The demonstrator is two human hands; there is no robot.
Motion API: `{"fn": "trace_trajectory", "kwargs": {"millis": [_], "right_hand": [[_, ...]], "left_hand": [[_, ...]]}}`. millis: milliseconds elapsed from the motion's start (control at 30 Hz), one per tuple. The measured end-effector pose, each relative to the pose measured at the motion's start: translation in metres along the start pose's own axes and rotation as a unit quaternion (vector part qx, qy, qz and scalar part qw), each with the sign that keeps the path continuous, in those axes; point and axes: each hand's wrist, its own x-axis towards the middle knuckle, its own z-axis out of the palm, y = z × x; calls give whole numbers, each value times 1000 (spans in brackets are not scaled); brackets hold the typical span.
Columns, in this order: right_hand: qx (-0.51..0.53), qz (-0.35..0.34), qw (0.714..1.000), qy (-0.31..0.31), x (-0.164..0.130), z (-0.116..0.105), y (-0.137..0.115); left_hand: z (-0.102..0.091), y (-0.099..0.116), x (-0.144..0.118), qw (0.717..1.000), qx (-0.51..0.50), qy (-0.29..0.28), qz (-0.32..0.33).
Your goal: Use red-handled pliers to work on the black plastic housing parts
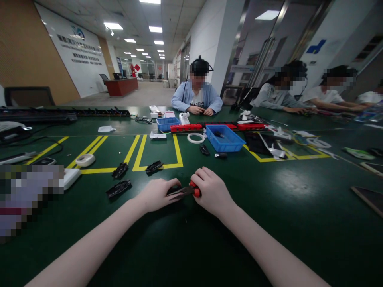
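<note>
A green table [299,207] fills the hall's foreground, its yellow tape [140,153] boxing off work zones so parts stay sorted. Across it a person in a blue jacket [196,100] sits with hands together; more people [299,95] work along the right. A blue bin [225,138] stands mid-table, likely for small pieces, with a white tape roll [196,138] just beside it. Three black parts [119,187] lie to my left, within easy reach. At centre, my left hand [157,194] curls closed around a small dark piece [175,192], steadying it on the table. My right hand [211,190] is clenched on a red-handled tool [195,190], its dark tip meeting that piece between my hands.
</note>
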Motion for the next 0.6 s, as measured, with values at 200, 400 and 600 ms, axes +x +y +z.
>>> {"fn": "trace_trajectory", "kwargs": {"millis": [200,400,600], "right_hand": [[-21,8,1000,-13,8,11,26],[-9,-32,999,-22,15,23,38],[9,-74,997,-29,10,30,51]], "left_hand": [[5,-6,9,1000,-16,11,-8],[7,-6,6,1000,-22,16,-4],[7,-8,5,1000,-26,9,-2]]}}
